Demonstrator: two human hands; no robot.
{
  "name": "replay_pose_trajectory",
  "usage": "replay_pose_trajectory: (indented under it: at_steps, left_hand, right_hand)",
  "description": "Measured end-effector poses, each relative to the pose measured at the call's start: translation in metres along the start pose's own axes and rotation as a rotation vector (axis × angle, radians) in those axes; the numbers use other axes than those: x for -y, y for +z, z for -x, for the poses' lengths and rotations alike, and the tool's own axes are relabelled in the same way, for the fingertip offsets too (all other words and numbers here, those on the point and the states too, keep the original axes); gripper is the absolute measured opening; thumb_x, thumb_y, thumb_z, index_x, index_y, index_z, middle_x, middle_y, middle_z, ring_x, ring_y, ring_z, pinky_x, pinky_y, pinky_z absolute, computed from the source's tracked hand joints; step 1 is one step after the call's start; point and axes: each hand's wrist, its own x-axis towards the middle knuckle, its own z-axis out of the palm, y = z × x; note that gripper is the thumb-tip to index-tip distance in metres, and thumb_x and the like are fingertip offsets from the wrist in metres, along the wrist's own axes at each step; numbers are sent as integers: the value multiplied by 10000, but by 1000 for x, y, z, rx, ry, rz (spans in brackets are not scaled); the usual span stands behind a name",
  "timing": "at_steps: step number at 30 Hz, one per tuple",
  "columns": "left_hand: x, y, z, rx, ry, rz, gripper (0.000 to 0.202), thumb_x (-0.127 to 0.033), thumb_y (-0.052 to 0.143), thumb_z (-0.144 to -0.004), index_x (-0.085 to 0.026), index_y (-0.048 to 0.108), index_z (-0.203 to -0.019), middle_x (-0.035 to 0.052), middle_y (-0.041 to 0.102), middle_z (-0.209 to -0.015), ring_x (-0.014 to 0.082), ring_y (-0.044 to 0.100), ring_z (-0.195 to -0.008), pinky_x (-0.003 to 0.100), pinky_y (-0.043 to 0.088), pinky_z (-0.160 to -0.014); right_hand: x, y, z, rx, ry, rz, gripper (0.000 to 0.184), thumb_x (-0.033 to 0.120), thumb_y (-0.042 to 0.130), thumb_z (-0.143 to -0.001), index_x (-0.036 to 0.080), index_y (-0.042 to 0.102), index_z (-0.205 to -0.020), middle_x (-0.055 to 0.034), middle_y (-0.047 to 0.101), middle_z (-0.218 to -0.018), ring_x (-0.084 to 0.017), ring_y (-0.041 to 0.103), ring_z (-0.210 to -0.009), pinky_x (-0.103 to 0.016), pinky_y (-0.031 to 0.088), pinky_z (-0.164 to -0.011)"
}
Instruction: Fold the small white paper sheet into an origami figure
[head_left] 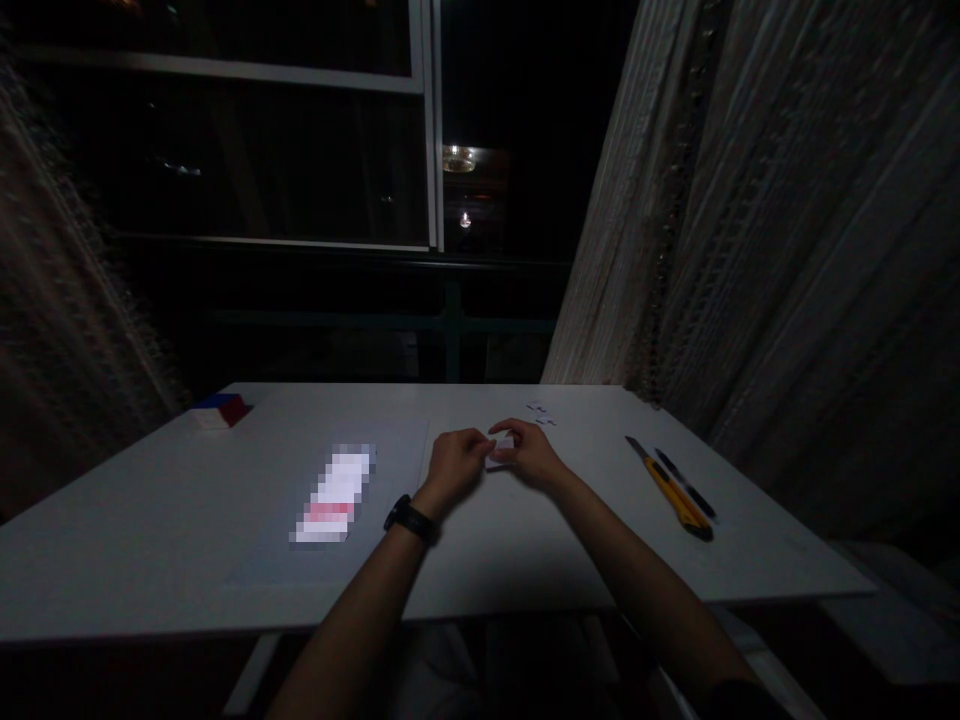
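Over the middle of the white table, my left hand (pixel 457 460) and my right hand (pixel 535 457) meet at a small pale piece of paper (pixel 501 457). The fingertips of my left hand pinch its left side. My right hand curls thumb and fingers around its other side, and these fingers hide part of it. Just beyond my right hand lie several small paper scraps (pixel 541 414) with dark marks. A black watch (pixel 411 518) is on my left wrist.
On the left, a lit, pixelated screen (pixel 335 495) lies on a pale sheet (pixel 262 560). Behind it sits a red, blue and white block (pixel 220 411). A yellow utility knife (pixel 670 488) and a dark pen (pixel 686 484) lie right. Curtains (pixel 750 200) flank the dark window (pixel 433 130).
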Motion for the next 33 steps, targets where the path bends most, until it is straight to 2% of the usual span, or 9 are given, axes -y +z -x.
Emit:
replay_pose_trajectory:
  at_steps: [6, 12, 18, 24, 30, 33]
  left_hand:
    - [-4, -3, 4, 66, 68, -127, 267, -343, 481, -804, -189, 698, -827, 54, 685, -746, 156, 581, -682, 240, 339, -596]
    - [-4, -2, 6, 95, 173, -145, 259, -321, 475, -808, -195, 701, -798, 47, 682, -735, 151, 575, -668, 237, 331, -597]
    - [3, -2, 1, 72, 96, -96, 272, -368, 496, -788, -190, 702, -791, 48, 678, -711, 155, 568, -662, 237, 330, -585]
    - [8, 1, -1, 79, 83, -73, 290, -385, 494, -782, -182, 700, -779, 49, 672, -697, 153, 561, -651, 240, 328, -573]
    - [11, 3, -2, 72, 47, -12, 351, -441, 480, -776, -164, 694, -754, 37, 653, -657, 145, 547, -623, 239, 332, -553]
    - [13, 3, -4, 64, 27, 5, 353, -442, 484, -770, -158, 693, -746, 36, 651, -657, 145, 547, -628, 240, 341, -560]
  right_hand:
    - [1, 0, 1, 85, -25, 187, 410, 194, 726, -532, 168, 630, -929, 39, 543, -626, -110, 499, -588, -232, 392, -568]
    - [2, 5, 3, 23, -50, 238, 345, 120, 688, -536, 159, 655, -878, 68, 474, -532, -92, 455, -528, -215, 368, -544]
    - [0, 1, 1, 52, -23, 124, 423, 233, 732, -538, 168, 634, -944, 49, 536, -572, -100, 484, -525, -219, 381, -523]
    - [-2, -3, 1, 61, -10, 88, 369, 245, 727, -541, 149, 648, -887, 38, 541, -559, -93, 468, -503, -216, 361, -496]
    - [-1, -6, 2, 148, 12, 6, 309, 288, 630, -655, 110, 669, -905, 36, 493, -509, -71, 391, -467, -212, 296, -464]
    - [-2, -8, 2, 146, 12, -25, 415, 304, 646, -651, 103, 639, -1013, 36, 507, -516, -70, 392, -465, -213, 292, -473]
